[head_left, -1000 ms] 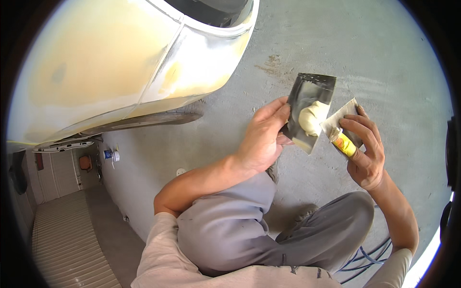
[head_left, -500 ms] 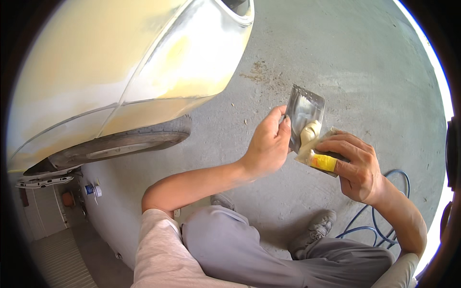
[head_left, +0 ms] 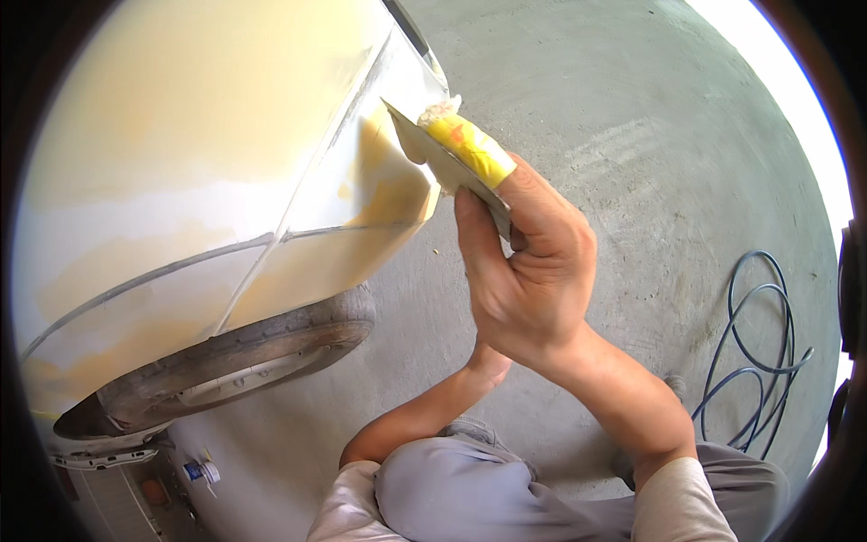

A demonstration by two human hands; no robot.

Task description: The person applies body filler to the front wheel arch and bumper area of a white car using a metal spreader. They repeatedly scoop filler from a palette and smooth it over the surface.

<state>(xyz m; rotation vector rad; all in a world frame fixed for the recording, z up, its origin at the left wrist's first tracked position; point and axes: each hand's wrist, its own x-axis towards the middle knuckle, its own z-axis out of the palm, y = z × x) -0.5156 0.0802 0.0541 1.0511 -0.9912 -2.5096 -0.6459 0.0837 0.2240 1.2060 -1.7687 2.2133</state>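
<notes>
My right hand (head_left: 542, 262) is raised beside the rear corner of a car body (head_left: 172, 172). It grips a thin, flat putty spreader (head_left: 465, 181) between thumb and fingers, with yellow tape (head_left: 474, 149) wrapped around one finger. Pale putty (head_left: 412, 149) clings to the spreader's car-facing side. The blade's tip overlaps the white and yellowish patched panel; whether it touches, I cannot tell. Lower down, my left hand (head_left: 490, 363) is mostly covered by the right hand and wrist. Its fingers, and anything in them, are hidden.
Below the body panel sits a tyre (head_left: 325, 316) in its wheel arch. A dark blue hose (head_left: 784, 366) lies coiled on the grey concrete floor (head_left: 632, 217) to the right. At lower left stands a small blue and white container (head_left: 203, 471). My knees are bent beneath my arms.
My right hand has moved left and up to the car with the putty spreader, away from the metal plate. My left hand, which held that plate, has dropped lower behind the right hand.
</notes>
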